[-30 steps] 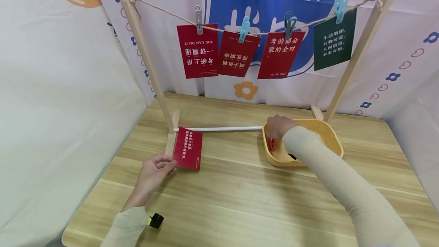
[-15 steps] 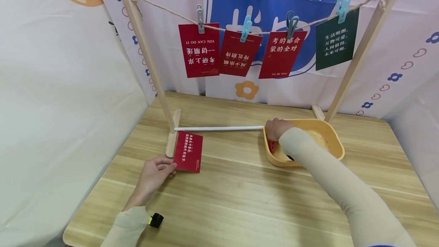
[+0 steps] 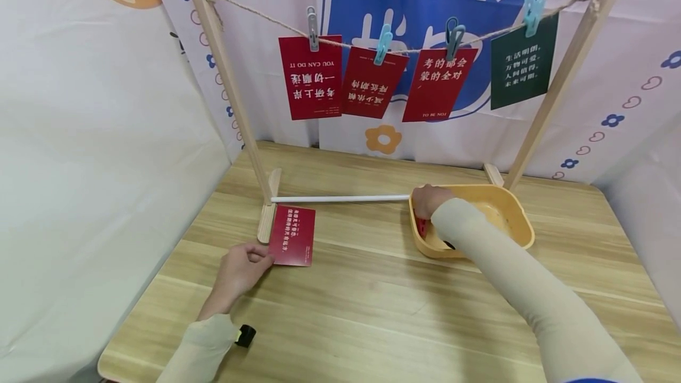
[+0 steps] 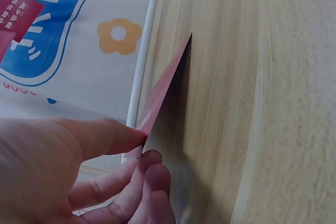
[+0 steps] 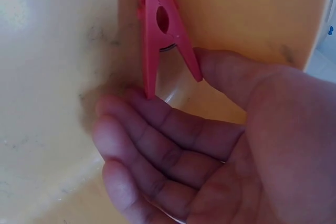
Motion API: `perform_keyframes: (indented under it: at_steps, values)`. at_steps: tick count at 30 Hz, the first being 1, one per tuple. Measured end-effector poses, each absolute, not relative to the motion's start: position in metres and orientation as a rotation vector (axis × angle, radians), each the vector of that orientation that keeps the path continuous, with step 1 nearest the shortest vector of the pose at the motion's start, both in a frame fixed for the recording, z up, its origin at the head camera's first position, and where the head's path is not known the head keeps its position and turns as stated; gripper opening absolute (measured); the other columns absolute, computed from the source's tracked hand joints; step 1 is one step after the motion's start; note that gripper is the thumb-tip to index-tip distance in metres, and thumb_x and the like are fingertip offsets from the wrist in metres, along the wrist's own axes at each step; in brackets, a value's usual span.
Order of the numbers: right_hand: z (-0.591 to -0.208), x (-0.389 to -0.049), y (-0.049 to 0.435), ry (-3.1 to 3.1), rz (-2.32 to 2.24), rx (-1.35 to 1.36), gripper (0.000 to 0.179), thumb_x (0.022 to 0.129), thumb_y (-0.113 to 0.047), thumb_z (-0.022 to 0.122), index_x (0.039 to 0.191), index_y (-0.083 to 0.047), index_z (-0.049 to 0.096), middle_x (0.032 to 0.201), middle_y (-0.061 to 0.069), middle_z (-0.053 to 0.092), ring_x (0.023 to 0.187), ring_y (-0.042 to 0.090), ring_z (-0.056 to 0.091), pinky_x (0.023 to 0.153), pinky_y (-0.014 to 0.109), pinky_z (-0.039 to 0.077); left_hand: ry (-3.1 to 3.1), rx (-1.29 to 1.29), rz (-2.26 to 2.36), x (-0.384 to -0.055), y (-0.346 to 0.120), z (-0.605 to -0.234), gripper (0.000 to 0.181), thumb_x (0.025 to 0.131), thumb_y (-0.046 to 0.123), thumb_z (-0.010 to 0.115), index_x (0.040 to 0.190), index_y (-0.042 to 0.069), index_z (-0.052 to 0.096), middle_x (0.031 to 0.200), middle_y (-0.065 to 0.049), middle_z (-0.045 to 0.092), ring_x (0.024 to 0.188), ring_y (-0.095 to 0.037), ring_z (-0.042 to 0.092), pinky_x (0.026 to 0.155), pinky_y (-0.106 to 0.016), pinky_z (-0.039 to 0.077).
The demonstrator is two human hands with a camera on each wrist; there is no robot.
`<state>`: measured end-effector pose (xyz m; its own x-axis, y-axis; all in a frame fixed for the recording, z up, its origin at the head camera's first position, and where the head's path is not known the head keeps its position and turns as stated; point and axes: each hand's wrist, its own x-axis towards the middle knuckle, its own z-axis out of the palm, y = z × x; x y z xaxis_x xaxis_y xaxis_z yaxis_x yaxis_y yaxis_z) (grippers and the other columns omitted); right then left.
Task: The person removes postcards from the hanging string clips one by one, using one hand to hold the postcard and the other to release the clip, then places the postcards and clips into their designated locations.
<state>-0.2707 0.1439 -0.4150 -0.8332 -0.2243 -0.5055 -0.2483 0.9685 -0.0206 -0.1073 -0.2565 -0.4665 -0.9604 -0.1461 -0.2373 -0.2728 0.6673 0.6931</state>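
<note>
My left hand [image 3: 242, 269] pinches a red card [image 3: 292, 235] with white writing by its near left corner. In the left wrist view, the card [image 4: 164, 90] slants up from the thumb and fingers above the wooden surface. Inside the yellow basin [image 3: 518, 234], my right hand [image 3: 432, 201] is at a red clothespin [image 3: 422, 227]. The right wrist view shows the clothespin [image 5: 157, 30] with one handle end against the thumb and the other against a fingertip. Its jaw end points away from the palm, next to the basin wall.
A twine line [image 3: 255, 15] runs between two wooden posts [image 3: 232, 90]. From it hang several cards, among them a dark green card [image 3: 524, 67], each under a clothespin [image 3: 384, 44]. A white rod [image 3: 340, 198] spans the stand's base on the wooden table [image 3: 372, 312].
The red card in my left hand has tipped down slightly toward the table. My right hand stays at the clothespin in the basin, and the whole head view has shifted a little.
</note>
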Motion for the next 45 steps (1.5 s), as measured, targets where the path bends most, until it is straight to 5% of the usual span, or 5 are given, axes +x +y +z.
perform_keyframes:
  at_steps: [23, 32, 38, 45]
  values:
    - [-0.409, -0.264, 0.152, 2.563, 0.018, -0.397, 0.031, 0.095, -0.018, 0.059, 0.122, -0.008, 0.068, 0.144, 0.026, 0.06, 0.108, 0.03, 0.059, 0.086, 0.043, 0.055, 2.738, -0.42, 1.049, -0.108, -0.253, -0.468, 0.018, 0.098, 0.022, 0.071, 0.1, 0.004, 0.073, 0.08, -0.005, 0.073, 0.068, -0.015, 0.058, 0.057, -0.026, 0.046]
    - [-0.398, -0.263, 0.152, 2.564, 0.008, -0.383, 0.033, 0.094, -0.02, 0.065, 0.122, -0.003, 0.062, 0.117, 0.017, 0.063, 0.097, 0.029, 0.06, 0.084, 0.045, 0.053, 2.763, -0.425, 0.985, -0.111, -0.253, -0.468, 0.017, 0.098, 0.023, 0.071, 0.097, 0.006, 0.073, 0.077, -0.004, 0.071, 0.069, -0.017, 0.058, 0.058, -0.028, 0.045]
    - [-0.389, -0.261, 0.154, 2.557, -0.017, -0.419, 0.028, 0.099, -0.024, 0.064, 0.116, -0.002, 0.061, 0.115, 0.016, 0.063, 0.097, 0.028, 0.061, 0.086, 0.044, 0.053, 2.785, -0.424, 0.952, -0.112, -0.253, -0.467, 0.017, 0.098, 0.023, 0.071, 0.098, 0.006, 0.073, 0.079, -0.004, 0.072, 0.07, -0.018, 0.059, 0.057, -0.028, 0.044]
    - [-0.382, -0.258, 0.157, 2.56, -0.035, -0.439, 0.04, 0.104, -0.032, 0.061, 0.126, 0.001, 0.059, 0.124, 0.018, 0.065, 0.104, 0.027, 0.061, 0.094, 0.049, 0.055, 2.776, -0.417, 0.95, -0.111, -0.253, -0.464, 0.015, 0.098, 0.02, 0.07, 0.095, 0.006, 0.072, 0.077, -0.005, 0.069, 0.069, -0.018, 0.057, 0.056, -0.028, 0.044]
